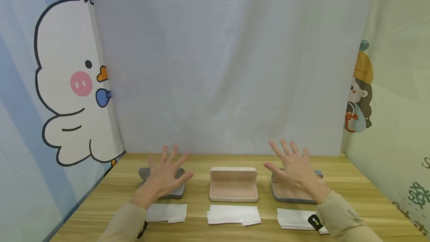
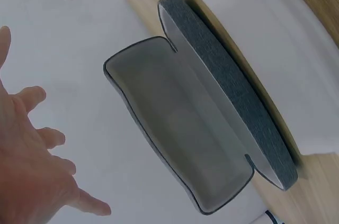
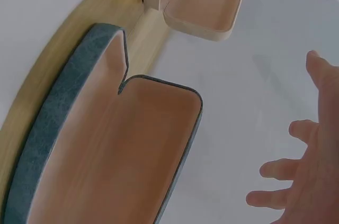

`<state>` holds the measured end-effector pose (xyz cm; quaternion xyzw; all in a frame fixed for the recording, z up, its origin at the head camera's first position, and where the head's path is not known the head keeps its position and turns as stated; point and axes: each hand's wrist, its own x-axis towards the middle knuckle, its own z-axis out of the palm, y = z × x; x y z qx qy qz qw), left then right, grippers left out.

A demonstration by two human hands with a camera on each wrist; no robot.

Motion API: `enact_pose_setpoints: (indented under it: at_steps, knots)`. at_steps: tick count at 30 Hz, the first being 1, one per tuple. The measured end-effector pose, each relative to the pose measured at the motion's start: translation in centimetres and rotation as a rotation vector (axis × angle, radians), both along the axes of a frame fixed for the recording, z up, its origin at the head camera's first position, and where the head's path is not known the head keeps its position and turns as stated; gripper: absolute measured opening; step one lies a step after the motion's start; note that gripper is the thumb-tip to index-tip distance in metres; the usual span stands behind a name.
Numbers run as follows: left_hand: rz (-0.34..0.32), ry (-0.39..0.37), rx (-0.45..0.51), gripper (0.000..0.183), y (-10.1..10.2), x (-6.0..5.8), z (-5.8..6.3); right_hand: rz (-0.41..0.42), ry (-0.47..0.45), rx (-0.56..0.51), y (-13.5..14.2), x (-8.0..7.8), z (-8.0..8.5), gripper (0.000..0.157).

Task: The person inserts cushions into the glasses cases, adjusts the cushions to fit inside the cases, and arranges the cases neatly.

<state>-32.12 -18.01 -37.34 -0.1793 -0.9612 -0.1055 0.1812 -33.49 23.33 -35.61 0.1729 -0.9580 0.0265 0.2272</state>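
My left hand point(image 1: 162, 177) is held with straight, spread fingers above an opened glasses case point(image 1: 178, 191) and hides part of it. In the left wrist view this case point(image 2: 177, 123) has a dark blue-grey shell and a grey lining. Likewise my right hand point(image 1: 295, 170) spreads its fingers over another opened glasses case point(image 1: 285, 194), partly covering it. The right wrist view shows that case point(image 3: 127, 144) with a blue-green shell and a pinkish lining. Between the hands stands a cream glasses case point(image 1: 233, 192), lid up, lined in pale pink. Neither hand holds anything.
Three folded white cloths lie in front of the cases: one at left point(image 1: 169, 212), one in the middle point(image 1: 233, 215), one at right point(image 1: 293, 219) partly under the right sleeve. Behind the wooden table point(image 1: 198, 161) hangs a pale curtain point(image 1: 215, 66).
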Motion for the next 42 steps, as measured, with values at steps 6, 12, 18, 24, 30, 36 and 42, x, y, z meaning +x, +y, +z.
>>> enact_pose_setpoints:
  at_steps: [6, 12, 18, 24, 30, 36, 42]
  knots:
    - [0.026, -0.006, 0.041, 0.070, -1.6, 0.2, 0.1, 0.035, -0.011, -0.003, -1.9, 0.0, 0.2, 0.077]
    - [0.022, -0.005, 0.111, 0.072, -3.5, 0.6, 0.1, 0.086, -0.010, -0.018, -4.1, -0.2, 0.5, 0.078]
    - [0.040, -0.021, 0.136, 0.074, -5.7, 1.0, 0.4, 0.132, 0.003, -0.030, -6.5, -0.4, 0.5, 0.078]
    - [0.049, -0.010, 0.185, 0.069, -8.0, 1.7, 0.9, 0.206, 0.011, -0.068, -9.3, -0.3, 0.4, 0.077]
    - [0.052, -0.136, 0.327, 0.060, -10.6, 2.6, 0.9, 0.291, -0.028, -0.099, -12.3, 0.3, 0.1, 0.074]
    - [0.032, -0.600, 0.655, 0.063, -13.1, 3.3, -0.1, 0.349, -0.124, -0.180, -15.3, 1.0, -0.5, 0.072]
    - [0.076, -1.015, 0.822, 0.065, -15.0, 3.5, -2.3, 0.457, -0.285, -0.386, -18.1, 1.1, -1.8, 0.058]
